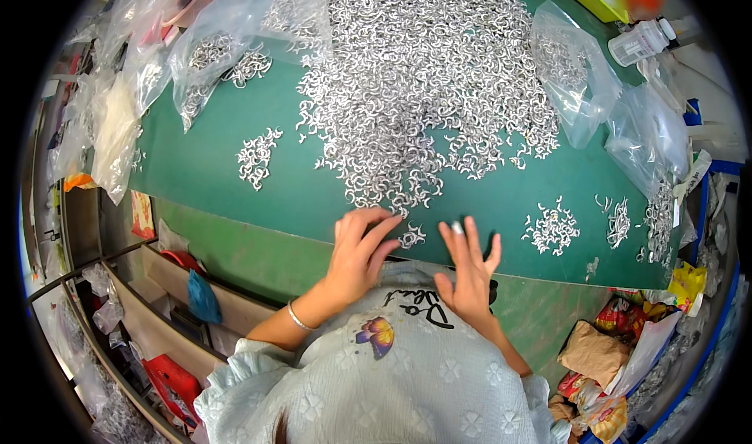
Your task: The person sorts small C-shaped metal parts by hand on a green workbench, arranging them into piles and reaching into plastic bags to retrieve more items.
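A big heap of small silver C-shaped metal pieces [423, 76] spreads over the green tabletop [298, 209] and narrows toward me. At its near tip, the bent fingers of my left hand [359, 244] touch down among the pieces; a gap shows between thumb and forefinger, and nothing shows held. A small cluster of pieces [411, 235] lies between my two hands, near the table's front edge. Just right of that cluster, my right hand [468, 268] is spread over the table edge with its fingers apart, holding nothing. One of its fingertips has a whitish covering.
Smaller piles sit left [257, 159] and right [552, 226] of the heap. Clear plastic bags [576, 76] with pieces lie at both sides. A white bottle [641, 43] lies at the far right. Below are wooden shelves [180, 295], a red basket [168, 385] and packets [595, 350].
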Tool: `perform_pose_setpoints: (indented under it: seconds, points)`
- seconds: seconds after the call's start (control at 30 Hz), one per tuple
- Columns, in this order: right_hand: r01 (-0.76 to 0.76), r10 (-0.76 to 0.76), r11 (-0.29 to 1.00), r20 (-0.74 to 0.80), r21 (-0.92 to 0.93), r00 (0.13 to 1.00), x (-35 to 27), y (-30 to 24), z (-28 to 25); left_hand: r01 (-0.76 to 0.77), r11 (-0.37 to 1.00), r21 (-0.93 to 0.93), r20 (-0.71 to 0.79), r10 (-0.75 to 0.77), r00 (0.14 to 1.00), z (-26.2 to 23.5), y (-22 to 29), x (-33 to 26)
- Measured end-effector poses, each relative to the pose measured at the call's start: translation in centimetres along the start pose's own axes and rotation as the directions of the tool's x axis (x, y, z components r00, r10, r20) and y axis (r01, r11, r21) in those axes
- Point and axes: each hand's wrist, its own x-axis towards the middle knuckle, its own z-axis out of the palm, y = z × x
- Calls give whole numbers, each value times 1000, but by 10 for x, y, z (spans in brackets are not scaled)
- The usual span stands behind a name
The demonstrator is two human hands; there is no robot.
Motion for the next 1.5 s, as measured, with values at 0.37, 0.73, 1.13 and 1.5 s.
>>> perform_pose_setpoints:
  seconds: [0.37,0.73,1.13,1.5]
  points:
    - [83,-84,996,43,22,996,5,-5,9,-136,988,78,8,135,991,1,-22,61]
    - [130,-139,988,111,81,984,11,-10,16,-76,997,-23,68,77,995,4,3,3]
    - [84,-90,981,30,176,995,21,-8,4,-196,915,-351,-175,142,974,15,-15,-53]
    - [281,-288,957,140,65,947,28,-17,28,570,-632,-525,744,-15,668,34,-40,-54]
